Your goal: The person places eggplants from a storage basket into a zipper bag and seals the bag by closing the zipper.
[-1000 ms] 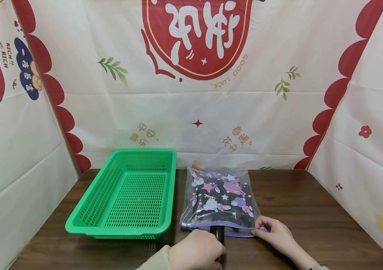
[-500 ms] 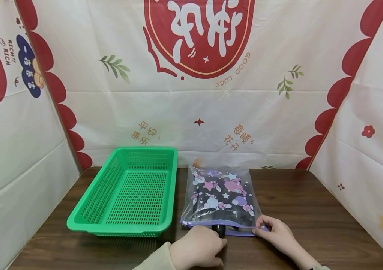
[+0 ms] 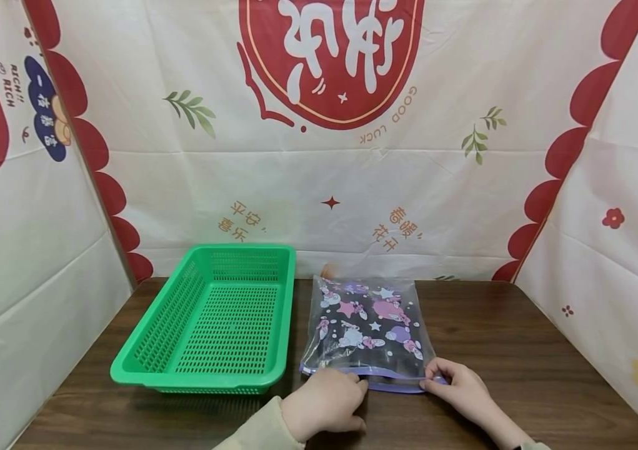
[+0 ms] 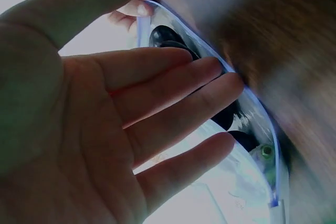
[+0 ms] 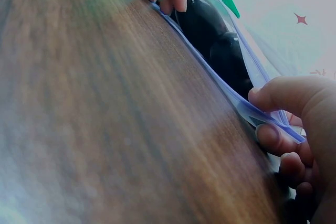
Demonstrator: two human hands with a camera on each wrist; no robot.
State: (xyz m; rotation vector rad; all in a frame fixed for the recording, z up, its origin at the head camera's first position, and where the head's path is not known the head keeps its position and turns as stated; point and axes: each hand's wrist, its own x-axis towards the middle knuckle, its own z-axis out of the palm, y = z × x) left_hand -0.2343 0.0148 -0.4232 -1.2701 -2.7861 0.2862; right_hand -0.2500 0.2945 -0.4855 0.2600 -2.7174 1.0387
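A clear zip bag point(image 3: 372, 325) printed with stars and cartoon figures lies on the table, its purple-edged mouth toward me. Glossy black rounded things point(image 5: 202, 22) sit inside the opening; their kind cannot be told. My left hand point(image 3: 327, 400) is at the bag's mouth. In the left wrist view its fingers point(image 4: 178, 106) are extended, reaching over the opening and holding nothing. My right hand point(image 3: 456, 390) pinches the right corner of the purple zip edge point(image 5: 286, 127) between thumb and fingers. A small green round spot point(image 4: 266, 151) shows inside the bag near its other end.
A green perforated plastic basket point(image 3: 229, 331) stands left of the bag on the dark wooden table point(image 3: 498, 350). A printed white cloth point(image 3: 330, 181) hangs behind, with similar cloth on both sides.
My left hand has pushed the black handle-like thing into the bag and let go of it; it no longer shows in the head view. The right hand keeps its pinch on the corner.
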